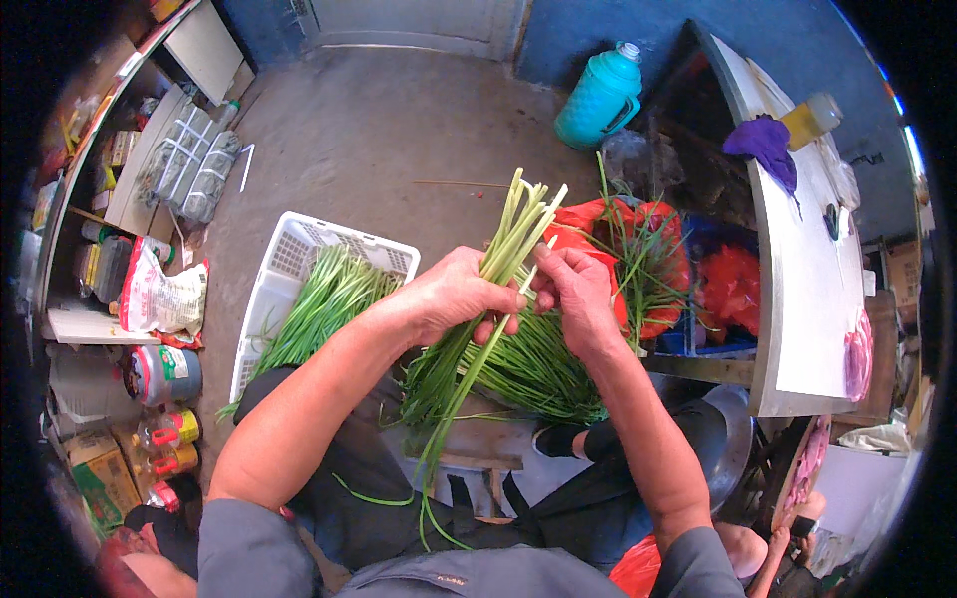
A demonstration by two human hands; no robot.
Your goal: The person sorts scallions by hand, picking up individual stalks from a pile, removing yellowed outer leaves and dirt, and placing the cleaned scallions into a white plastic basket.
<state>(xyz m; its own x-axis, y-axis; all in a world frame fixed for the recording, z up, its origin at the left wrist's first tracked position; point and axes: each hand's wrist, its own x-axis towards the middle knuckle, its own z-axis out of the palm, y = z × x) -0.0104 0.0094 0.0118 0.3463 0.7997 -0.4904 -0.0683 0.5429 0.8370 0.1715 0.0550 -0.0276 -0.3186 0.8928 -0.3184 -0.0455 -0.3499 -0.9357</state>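
My left hand [471,291] is closed around a bunch of Chinese chives [516,232], the pale stem ends pointing up and away from me and the green leaves hanging down. Close at its right, my right hand [572,284] pinches one thin pale stem near the bunch with thumb and fingers. Below my hands lies a larger pile of green chives [546,374]. To the left, a white plastic basket [254,329] holds many more, laid lengthwise. Behind my right hand, loose green stalks rest on a red plastic bag [583,217].
A turquoise thermos flask [598,97] stands on the floor by the wall. A white-topped table [800,299] is at the right, above a blue crate [677,329] with red bags. Shelves, bottles [168,430] and packages line the left. Parts of other people show at both lower corners.
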